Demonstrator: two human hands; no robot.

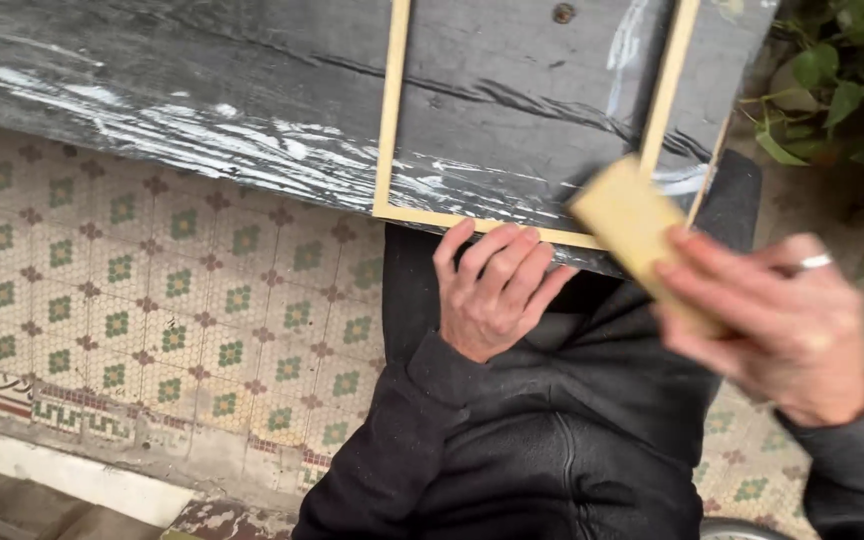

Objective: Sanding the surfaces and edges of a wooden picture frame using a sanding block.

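Right hand (782, 330) grips a blurred tan rectangular block (637, 232) at the pale wooden frame (389, 120). Left hand (492, 290) lies open and empty below the dark worn surface (202, 90), at its near edge.

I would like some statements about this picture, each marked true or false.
1. The right hand holds a yellowish block. True.
2. The left hand grips a hammer. False: it holds nothing and its fingers lie on the lower bar of the wooden frame.
3. The frame lies on a dark board. True.
4. The floor is plain grey concrete. False: it has patterned tiles.
5. Green leaves show at the upper right. True.
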